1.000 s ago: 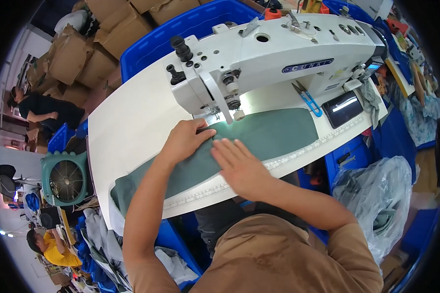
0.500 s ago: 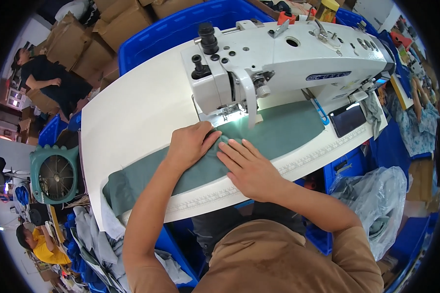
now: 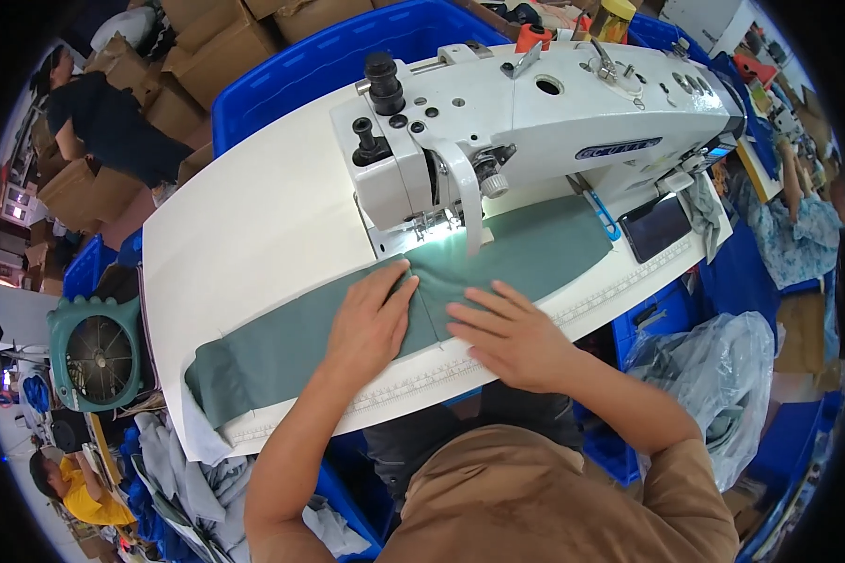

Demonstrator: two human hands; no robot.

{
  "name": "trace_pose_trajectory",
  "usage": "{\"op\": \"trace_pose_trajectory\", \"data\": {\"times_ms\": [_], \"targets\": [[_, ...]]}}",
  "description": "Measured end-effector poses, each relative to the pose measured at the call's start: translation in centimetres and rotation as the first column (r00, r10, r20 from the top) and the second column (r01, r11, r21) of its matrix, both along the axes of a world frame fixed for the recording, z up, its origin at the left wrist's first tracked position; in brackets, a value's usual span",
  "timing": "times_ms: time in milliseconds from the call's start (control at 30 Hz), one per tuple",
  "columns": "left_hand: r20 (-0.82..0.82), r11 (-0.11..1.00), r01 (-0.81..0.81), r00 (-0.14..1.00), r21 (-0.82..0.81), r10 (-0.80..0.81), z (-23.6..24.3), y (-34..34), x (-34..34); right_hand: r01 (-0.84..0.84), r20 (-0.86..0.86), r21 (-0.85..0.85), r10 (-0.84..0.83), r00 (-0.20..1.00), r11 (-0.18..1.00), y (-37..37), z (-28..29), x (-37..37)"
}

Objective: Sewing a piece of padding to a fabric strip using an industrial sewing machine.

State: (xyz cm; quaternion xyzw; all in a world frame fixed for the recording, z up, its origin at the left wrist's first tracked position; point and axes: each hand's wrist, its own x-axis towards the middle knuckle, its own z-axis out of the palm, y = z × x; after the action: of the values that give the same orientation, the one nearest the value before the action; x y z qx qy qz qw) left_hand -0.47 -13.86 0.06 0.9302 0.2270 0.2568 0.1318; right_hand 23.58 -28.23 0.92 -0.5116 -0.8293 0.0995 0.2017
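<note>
A long green fabric piece [image 3: 286, 352] lies across the white sewing machine table, with a seam or fold line running down near its middle. My left hand [image 3: 371, 317] lies on the fabric just left of that line, fingers stretched out toward its far edge. To the right of the line, my right hand [image 3: 516, 336] has its fingers spread over the near part of the cloth, holding nothing. The white sewing machine [image 3: 535, 122] stands beyond my hands. Its lit needle and presser foot [image 3: 437, 223] are just past the fabric's far edge, near my left fingertips.
A phone [image 3: 655, 228] and blue-handled thread snips [image 3: 606, 218] lie at the table's right. A printed ruler strip [image 3: 413, 383] follows the near edge. A green fan [image 3: 96, 352] and grey cloth pile [image 3: 192, 479] are at left, a plastic bag [image 3: 709, 394] at right.
My left hand has slid nearer to me and its fingers have straightened. My right hand has moved right and nearer, fingers spreading. The line across the fabric now shows between them.
</note>
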Motion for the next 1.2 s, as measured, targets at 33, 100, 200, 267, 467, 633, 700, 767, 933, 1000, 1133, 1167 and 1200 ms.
{"op": "trace_pose_trajectory", "data": {"times_ms": [33,100,200,267,467,633,700,767,933,1000,1133,1167,1200], "targets": [[-0.021,1.0,-0.017,1.0,0.016,0.017,0.3,-0.1,0.2,0.045,-0.012,0.024,-0.045,0.999,0.999,-0.8,0.1,1.3],[-0.049,0.999,-0.046,0.998,0.028,0.047,0.2,-0.4,0.2,0.176,-0.046,0.055,-0.174,0.984,0.983,-1.6,0.0,2.9],[-0.034,0.999,-0.039,0.999,0.036,0.04,0.1,-0.2,0.2,0.345,-0.073,0.105,-0.339,0.938,0.933,-0.4,1.1,2.0],[-0.035,0.998,-0.051,0.998,0.033,0.052,-0.1,-0.2,0.2,0.255,-0.074,0.144,-0.246,0.966,0.956,1.3,1.6,-0.2],[-0.106,0.998,-0.063,0.993,-0.007,0.062,0.4,-0.5,-0.3,0.264,0.072,0.094,-0.271,0.96,0.96,4.8,-1.0,-1.0],[-0.133,0.995,-0.096,0.986,0.006,0.096,0.6,-0.8,-0.4,0.342,0.108,0.06,-0.347,0.932,0.938,3.8,-0.7,1.4],[-0.157,0.995,-0.094,0.983,0.018,0.096,0.6,-0.7,-0.4,0.351,0.113,0.072,-0.357,0.927,0.934,3.9,-0.5,1.1],[-0.182,0.995,-0.094,0.979,0.02,0.096,0.5,-0.8,-0.5,0.367,0.214,0.105,-0.381,0.899,0.925,3.8,0.1,0.1],[-0.148,0.997,-0.074,0.986,-0.004,0.073,0.5,-0.4,0.0,0.008,0.069,0.186,-0.022,0.997,0.983,2.5,0.8,-3.5],[-0.138,0.998,-0.062,0.989,-0.021,0.059,0.5,-0.1,0.4,-0.027,0.062,0.148,0.018,0.998,0.989,2.6,0.3,-3.5],[-0.046,0.996,-0.078,0.996,-0.048,0.076,0.3,0.1,1.3,0.087,0.03,0.101,-0.09,0.995,0.991,2.6,-0.3,-2.1],[-0.027,0.996,-0.071,0.997,-0.052,0.07,0.2,0.2,1.4,0.096,0.044,0.105,-0.101,0.994,0.99,2.6,-0.1,-2.0],[-0.029,0.996,-0.072,0.997,-0.052,0.071,0.1,0.3,1.6,0.096,0.042,0.104,-0.1,0.994,0.99,2.6,-0.1,-2.0]]}}
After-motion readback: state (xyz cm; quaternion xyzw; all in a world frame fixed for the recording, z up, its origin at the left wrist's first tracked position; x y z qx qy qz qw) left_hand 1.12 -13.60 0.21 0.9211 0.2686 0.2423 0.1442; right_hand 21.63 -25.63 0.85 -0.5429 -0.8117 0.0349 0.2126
